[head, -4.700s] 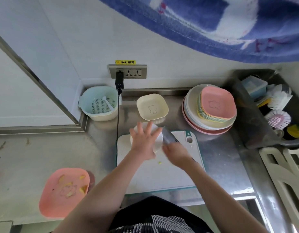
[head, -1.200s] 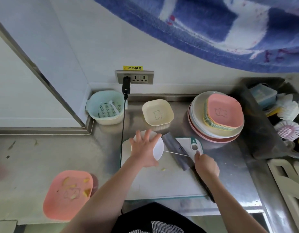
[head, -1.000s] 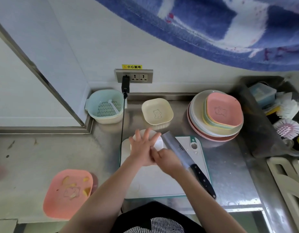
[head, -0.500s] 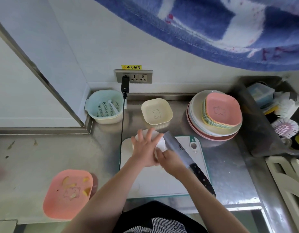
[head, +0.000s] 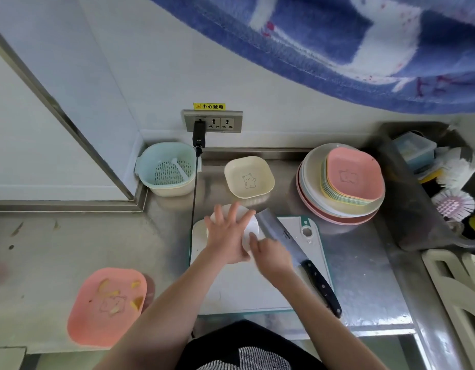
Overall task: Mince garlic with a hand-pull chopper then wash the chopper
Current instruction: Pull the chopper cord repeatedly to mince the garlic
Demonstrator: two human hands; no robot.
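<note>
Here the left hand [head: 229,236] presses flat on the chopper [head: 251,227]; right hand [head: 271,253] curled beside it, grip unclear.

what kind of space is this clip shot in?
Most likely a kitchen prep counter, home or small canteen. A stainless steel counter holds a cutting board with a cleaver, a stack of plates sits by the wall, and scrub brushes fill a bin on the right.
</note>
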